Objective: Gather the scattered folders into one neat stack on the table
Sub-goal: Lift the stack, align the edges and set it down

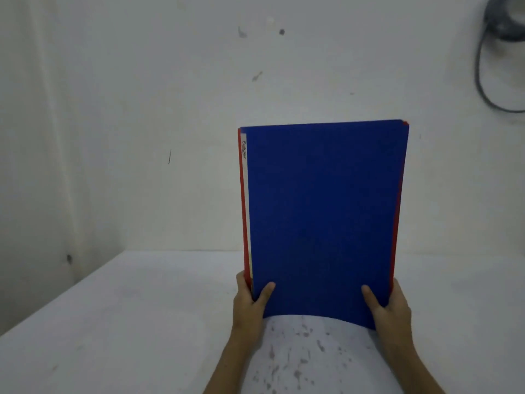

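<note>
A bundle of folders is held upright above the white table (119,322), right of centre. The blue folder (324,217) faces me and bows slightly at its bottom edge. Behind it a red folder (242,194) shows as thin strips along both sides, and a pale sheet edge with print shows at the left. My left hand (250,305) grips the lower left corner, thumb on the blue cover. My right hand (389,308) grips the lower right corner the same way. The fingers behind the folders are hidden.
The table has dark specks on its surface near me (298,362). White walls (142,109) stand close behind and to the left of the table. A grey cable (483,81) hangs on the wall at the upper right.
</note>
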